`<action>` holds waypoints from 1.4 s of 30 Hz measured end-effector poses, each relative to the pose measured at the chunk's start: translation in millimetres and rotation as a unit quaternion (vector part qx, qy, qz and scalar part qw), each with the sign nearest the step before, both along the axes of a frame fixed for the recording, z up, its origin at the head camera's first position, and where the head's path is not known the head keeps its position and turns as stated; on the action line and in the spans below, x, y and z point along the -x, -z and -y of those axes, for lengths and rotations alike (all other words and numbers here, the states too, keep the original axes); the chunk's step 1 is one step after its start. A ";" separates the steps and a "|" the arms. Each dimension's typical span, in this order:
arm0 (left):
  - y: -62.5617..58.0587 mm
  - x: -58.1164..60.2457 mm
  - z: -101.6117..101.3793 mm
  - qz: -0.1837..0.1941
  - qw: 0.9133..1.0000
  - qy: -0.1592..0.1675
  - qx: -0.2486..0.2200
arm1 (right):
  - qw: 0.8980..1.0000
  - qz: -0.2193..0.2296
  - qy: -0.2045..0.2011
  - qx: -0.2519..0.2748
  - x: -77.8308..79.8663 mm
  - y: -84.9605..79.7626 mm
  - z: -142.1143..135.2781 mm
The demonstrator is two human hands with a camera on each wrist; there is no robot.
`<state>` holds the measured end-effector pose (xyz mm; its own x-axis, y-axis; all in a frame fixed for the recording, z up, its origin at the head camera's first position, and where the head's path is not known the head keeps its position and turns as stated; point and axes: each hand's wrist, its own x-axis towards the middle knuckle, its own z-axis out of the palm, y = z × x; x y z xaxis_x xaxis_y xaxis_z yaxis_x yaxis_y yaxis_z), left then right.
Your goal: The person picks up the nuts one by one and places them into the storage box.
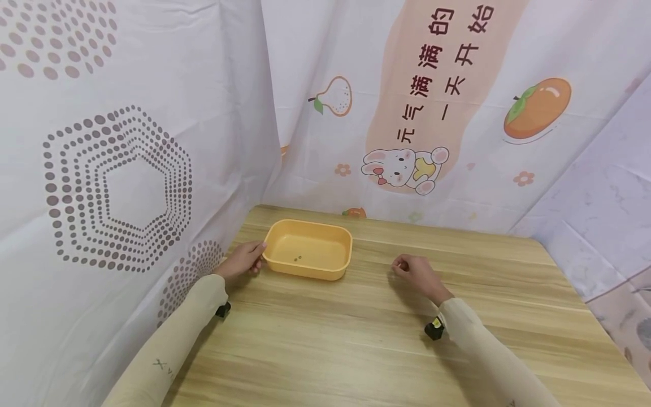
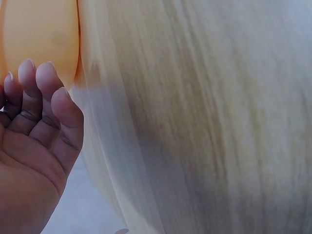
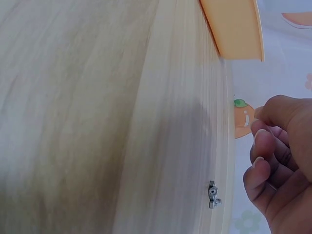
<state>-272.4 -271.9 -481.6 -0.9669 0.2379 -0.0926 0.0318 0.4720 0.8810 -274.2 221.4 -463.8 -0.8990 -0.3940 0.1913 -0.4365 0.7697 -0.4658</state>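
Observation:
A shallow yellow-orange plastic tray [image 1: 307, 272] stands on the wooden table, with two tiny dark pieces [image 1: 297, 259] on its floor. My left hand [image 1: 245, 260] grips the tray's left rim, its fingers curled against the outer wall; in the left wrist view, the left hand [image 2: 39, 131] is near the tray wall [image 2: 44, 34]. To the right of the tray, my right hand [image 1: 418, 276] is raised over the table. Thumb and index fingertips meet on the right hand [image 3: 287, 156], and nothing shows between them. Small silver metal pieces [image 3: 213, 194], perhaps nuts, lie clustered near it; the head view hides them.
The wood-grain table [image 1: 315, 339] reaches back to a printed white curtain [image 1: 325, 158]. Another curtain [image 1: 218, 141] hangs close along the left side, near my left arm. A pale cloth [image 1: 600, 226] borders the right edge.

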 end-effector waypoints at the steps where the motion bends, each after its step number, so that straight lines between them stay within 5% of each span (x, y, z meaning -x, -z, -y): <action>1: -0.7 -0.3 0.0 0.000 1.000 -0.001 0.001 | 1.000 0.001 -0.001 0.002 0.1 -0.2 1.1; 42: -0.8 -1.1 0.2 0.004 1.000 -0.001 0.001 | 0.999 -0.004 -0.023 0.026 -1.3 -3.6 37.4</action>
<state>-271.3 -272.1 -480.7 -0.9666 0.2362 -0.0999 0.0248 0.4737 0.8803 -272.9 184.0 -460.2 -0.8783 -0.4246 0.2200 -0.4752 0.7235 -0.5007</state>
